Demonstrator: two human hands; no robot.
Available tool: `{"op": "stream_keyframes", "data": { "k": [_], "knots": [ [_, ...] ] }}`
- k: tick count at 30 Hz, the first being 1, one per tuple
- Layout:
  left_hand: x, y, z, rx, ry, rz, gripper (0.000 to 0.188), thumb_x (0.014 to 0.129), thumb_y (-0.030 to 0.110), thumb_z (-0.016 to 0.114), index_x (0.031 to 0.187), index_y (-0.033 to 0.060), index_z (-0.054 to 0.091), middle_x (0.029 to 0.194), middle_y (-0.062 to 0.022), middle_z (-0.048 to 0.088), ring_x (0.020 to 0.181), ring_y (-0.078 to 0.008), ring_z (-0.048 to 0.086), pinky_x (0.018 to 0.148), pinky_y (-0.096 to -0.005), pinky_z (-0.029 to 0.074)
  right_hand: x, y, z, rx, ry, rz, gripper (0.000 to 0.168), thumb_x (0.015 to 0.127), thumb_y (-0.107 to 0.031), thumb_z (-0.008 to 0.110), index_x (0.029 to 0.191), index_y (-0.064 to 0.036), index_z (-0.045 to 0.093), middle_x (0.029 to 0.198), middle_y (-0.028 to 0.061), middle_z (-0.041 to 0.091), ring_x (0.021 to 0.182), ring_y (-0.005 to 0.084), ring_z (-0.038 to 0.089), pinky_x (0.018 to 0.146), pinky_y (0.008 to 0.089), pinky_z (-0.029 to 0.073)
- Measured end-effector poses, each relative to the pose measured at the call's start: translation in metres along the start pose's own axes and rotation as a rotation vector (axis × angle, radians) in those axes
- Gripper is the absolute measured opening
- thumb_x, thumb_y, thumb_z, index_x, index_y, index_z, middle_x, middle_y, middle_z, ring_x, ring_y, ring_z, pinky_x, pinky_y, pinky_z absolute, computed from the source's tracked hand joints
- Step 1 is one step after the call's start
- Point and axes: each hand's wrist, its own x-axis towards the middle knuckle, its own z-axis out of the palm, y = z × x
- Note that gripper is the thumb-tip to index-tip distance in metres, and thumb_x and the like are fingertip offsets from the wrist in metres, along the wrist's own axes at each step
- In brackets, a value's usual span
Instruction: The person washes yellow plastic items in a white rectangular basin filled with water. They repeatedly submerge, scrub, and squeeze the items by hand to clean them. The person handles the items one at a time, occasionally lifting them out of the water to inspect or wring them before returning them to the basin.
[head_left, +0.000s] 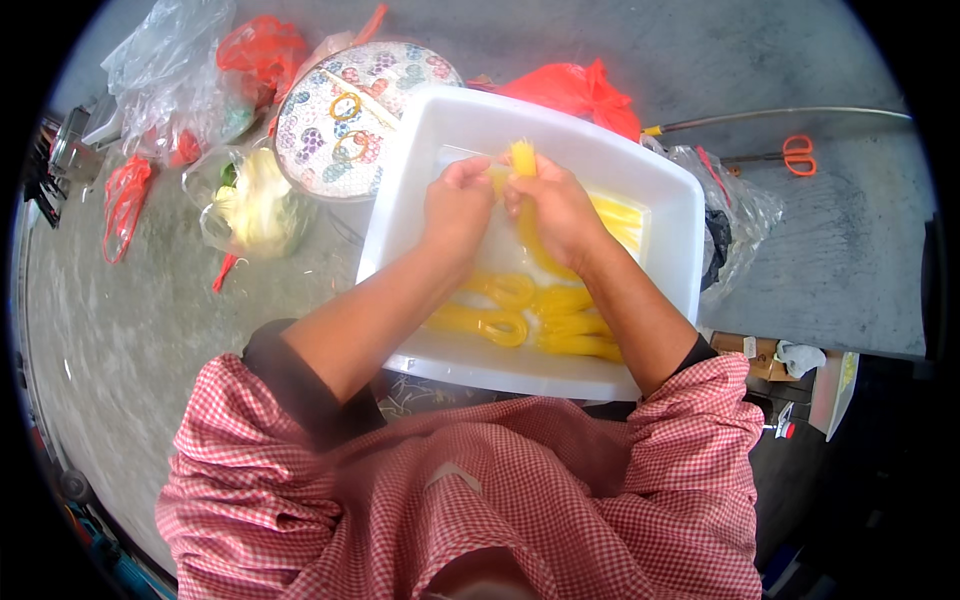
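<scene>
A white plastic tub (671, 247) stands before me with bundles of thin yellow noodle-like strands in shallow liquid. My right hand (551, 191) grips one yellow bundle (544, 251) near its cut end, which points up between the thumb and fingers. Close beside it, my left hand (465, 199) has its fingers curled at a few yellow strands; its grip is partly hidden. Looped bundles (499, 326) lie at the tub's near left, and more bundles (574, 322) lie side by side at the near right. Another yellow bundle (619, 221) rests by the tub's right wall.
A round patterned stool top (311, 142) holding yellowish rings (345, 106) adjoins the tub's left side. Left of it are clear plastic bags (176, 82) and a bagged leafy vegetable (259, 202). A red bag (574, 94) lies behind the tub; orange-handled scissors (799, 155) lie right.
</scene>
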Motion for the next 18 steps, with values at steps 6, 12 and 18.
{"op": "stream_keyframes", "data": {
  "k": [6, 12, 18],
  "knots": [
    [-0.004, 0.001, 0.015, -0.179, -0.557, 0.087, 0.058, 0.087, 0.014, 0.058, 0.139, 0.0067, 0.033, 0.123, -0.0077, 0.050, 0.110, -0.0149, 0.048, 0.100, -0.0298, 0.033, -0.010, -0.028, 0.002, 0.209, 0.050, -0.119, 0.030, 0.089, -0.008, 0.046, 0.119, -0.001, 0.046, 0.077, 0.0033, 0.048, 0.073, 0.0160, 0.047, 0.071, 0.0315, 0.042],
    [-0.012, 0.011, 0.026, -0.055, -0.771, 0.055, 0.042, 0.089, 0.027, 0.061, 0.124, 0.0076, 0.050, 0.091, -0.0004, 0.056, 0.084, -0.0091, 0.049, 0.084, -0.0262, 0.038, -0.027, -0.062, -0.013, 0.461, 0.138, -0.237, 0.025, 0.093, -0.010, 0.047, 0.116, -0.002, 0.045, 0.079, 0.0043, 0.047, 0.072, 0.0182, 0.048, 0.071, 0.0359, 0.042],
    [-0.014, 0.031, 0.020, 0.280, -0.829, 0.176, 0.023, 0.090, 0.029, 0.059, 0.096, 0.0072, 0.059, 0.066, 0.0041, 0.049, 0.062, -0.0069, 0.045, 0.059, -0.0227, 0.037, -0.034, -0.077, -0.037, 0.704, 0.197, -0.305, 0.019, 0.095, -0.010, 0.045, 0.113, -0.003, 0.047, 0.078, 0.0040, 0.045, 0.072, 0.0193, 0.041, 0.073, 0.0350, 0.038]
  ]
}}
